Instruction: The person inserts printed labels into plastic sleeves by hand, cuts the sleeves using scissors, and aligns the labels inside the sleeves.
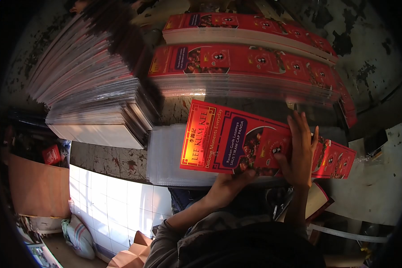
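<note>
A long red printed card strip (236,138) with "LEE KUM KEE" lettering lies tilted in front of me, its left end raised over a stack of clear plastic sleeves (165,154). At its lower edge, my left hand (228,188) is closed on it, thumb on the printed face and the other fingers mostly hidden underneath. My right hand (300,152) rests flat across the strip further right, fingers stretched out and slightly apart, thumb on the print. Whether the strip is inside a sleeve I cannot tell.
Behind lie two stacks of red printed strips (245,60), (254,22). A large leaning stack of pale-edged sheets (94,89) fills the left of the worn table (107,158). Below left are a cardboard box (40,187), a white sack (79,236) and a tiled floor (116,201).
</note>
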### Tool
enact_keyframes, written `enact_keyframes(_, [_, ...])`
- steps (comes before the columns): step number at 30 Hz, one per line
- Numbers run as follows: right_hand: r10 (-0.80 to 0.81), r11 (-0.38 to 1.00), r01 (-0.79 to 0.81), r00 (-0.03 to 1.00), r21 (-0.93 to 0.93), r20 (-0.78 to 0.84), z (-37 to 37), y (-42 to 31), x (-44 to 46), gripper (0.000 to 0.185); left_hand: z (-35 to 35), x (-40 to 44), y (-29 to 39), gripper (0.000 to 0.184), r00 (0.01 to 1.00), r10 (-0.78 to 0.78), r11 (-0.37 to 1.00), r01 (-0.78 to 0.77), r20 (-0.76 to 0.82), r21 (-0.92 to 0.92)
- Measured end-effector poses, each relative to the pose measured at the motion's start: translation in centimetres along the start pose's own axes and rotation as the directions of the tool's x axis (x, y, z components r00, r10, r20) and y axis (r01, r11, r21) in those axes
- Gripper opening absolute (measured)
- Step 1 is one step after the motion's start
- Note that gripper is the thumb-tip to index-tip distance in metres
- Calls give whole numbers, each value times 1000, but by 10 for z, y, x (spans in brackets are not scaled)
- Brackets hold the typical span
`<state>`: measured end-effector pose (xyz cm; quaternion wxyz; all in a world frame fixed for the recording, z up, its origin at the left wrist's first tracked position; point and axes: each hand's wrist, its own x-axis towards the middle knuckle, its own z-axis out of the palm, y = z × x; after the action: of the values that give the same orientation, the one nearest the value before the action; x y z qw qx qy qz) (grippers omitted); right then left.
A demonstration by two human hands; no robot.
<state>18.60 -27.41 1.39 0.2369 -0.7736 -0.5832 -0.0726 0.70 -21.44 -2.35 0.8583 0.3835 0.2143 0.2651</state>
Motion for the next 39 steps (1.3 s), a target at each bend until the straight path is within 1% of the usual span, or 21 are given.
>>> enact_keyframes(3, [1, 1000, -1, 1000, -6, 4, 0, 0, 0, 83, 1, 1, 2, 31, 999, 13, 1000, -12, 32, -9])
enact_keyframes(12, [5, 1000, -4, 1000, -2, 10, 0, 0, 0, 81, -3, 1, -2, 32, 999, 30, 999, -30, 29, -21])
enact_keyframes(16, [12, 1000, -12, 1000, -1, 13, 0, -1, 0, 81, -2, 0, 0, 32, 1000, 1, 1000, -1, 19, -14])
enact_keyframes(18, [15, 1000, -15, 1000, -2, 15, 0, -1, 0, 81, -4, 1, -1, 32, 999, -19, 998, 16, 50, 61])
enact_keyframes(19, [19, 1000, -19, 1000, -2, 17, 0, -2, 0, 82, -4, 1, -1, 32, 999, -19, 998, 16, 50, 60])
enact_keyframes(21, [19, 1000, -19, 1000, -2, 21, 0, -2, 0, 81, -3, 0, -1, 30, 999, 1, 1000, -1, 40, 3])
enact_keyframes(23, [19, 1000, -19, 1000, -1, 24, 0, -2, 0, 81, -2, 0, -2, 30, 1000, -2, 1000, 2, 26, 0])
enact_keyframes(25, [-16, 1000, 16, 1000, -18, -21, 2, 0, -1, 82, -1, -1, -1, 29, 1000, -4, 1000, 4, 13, -3])
enact_keyframes(26, [-16, 1000, 15, 1000, -19, -21, 2, 2, -2, 82, 0, -1, 0, 31, 999, -32, 997, 29, -42, -69])
enact_keyframes(27, [-10, 1000, 9, 998, -25, -67, 2, 4, -4, 81, 1, -2, 2, 32, 994, -64, 989, 51, -94, -136])
enact_keyframes(28, [-5, 1000, 1, 994, -31, -112, 1, 6, -5, 80, 0, -1, 4, 32, 994, -65, 989, 52, -93, -136])
enact_keyframes(29, [-4, 1000, 0, 994, -30, -111, 2, 7, -5, 80, -3, -1, 9, 30, 994, 85, 989, -92, -67, -114])
enact_keyframes(30, [-5, 999, -6, 978, -52, -208, 2, 8, -5, 78, -7, -1, 14, 28, 972, 230, 968, -233, -42, -97])
enact_keyframes(31, [-9, 997, -14, 953, -74, -302, 3, 9, -5, 77, -10, -2, 23, 31, 976, 202, 977, -206, -85, -47])
enact_keyframes(32, [-7, 997, -15, 954, -71, -298, 3, 10, -3, 77, -10, -2, 32, 31, 976, 199, 978, -203, -89, -46])
enact_keyframes(34, [15, 999, -29, 957, -44, -289, 3, 11, 3, 71, -10, 0, 47, 37, 898, 432, 898, -420, -82, 133])
enact_keyframes(35, [17, 999, -30, 958, -39, -285, 3, 11, 4, 71, -16, 2, 49, 40, 875, 478, 871, -463, -70, 161])
enact_keyframes(36, [16, 999, -25, 963, -29, -268, 3, 10, 6, 70, -17, 3, 49, 40, 876, 477, 872, -461, -74, 165])
enact_keyframes(38, [15, 1000, -19, 968, -16, -249, 5, 8, 7, 69, -18, 4, 49, 41, 830, 546, 824, -509, -111, 250])
enact_keyframes(39, [5, 1000, -7, 969, -6, -248, 7, 7, 7, 68, -16, 6, 47, 41, 830, 546, 824, -508, -113, 251])
